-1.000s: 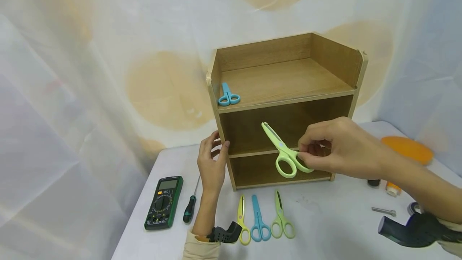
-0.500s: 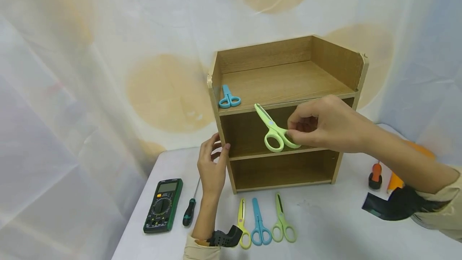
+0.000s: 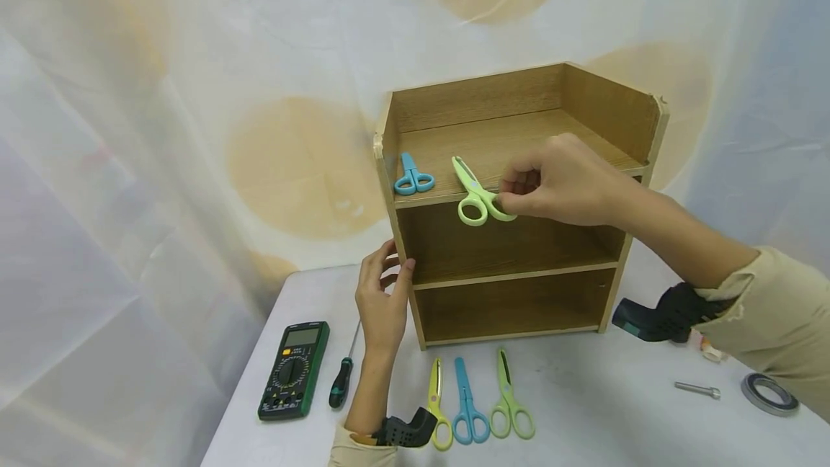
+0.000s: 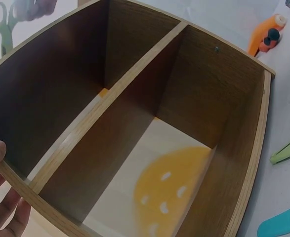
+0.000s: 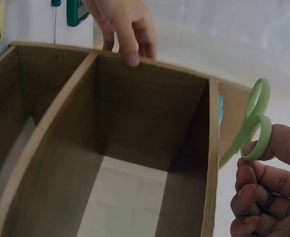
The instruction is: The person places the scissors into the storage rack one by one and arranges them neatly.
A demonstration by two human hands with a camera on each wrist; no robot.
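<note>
Raised green scissors [image 3: 476,197], fingers [image 3: 512,193] pinching handle

Head looks down; both wrists close on the shelf [image 3: 519,164]

Pale green scissors [image 3: 476,197] pinched in the right hand [image 3: 560,179], against the brown wood-grain shelf unit [image 3: 586,103]; small blue scissors [image 3: 411,174] up on its top board; below the unit, yellow scissors [image 3: 437,409], blue scissors [image 3: 468,409], light green scissors [image 3: 511,406] on the white table [image 3: 603,402]; left of the unit, dark green multimeter [image 3: 294,370] with orange button, green-and-black screwdriver [image 3: 341,373]; behind, white curtain [image 3: 162,128] with tan round blotches.
</note>
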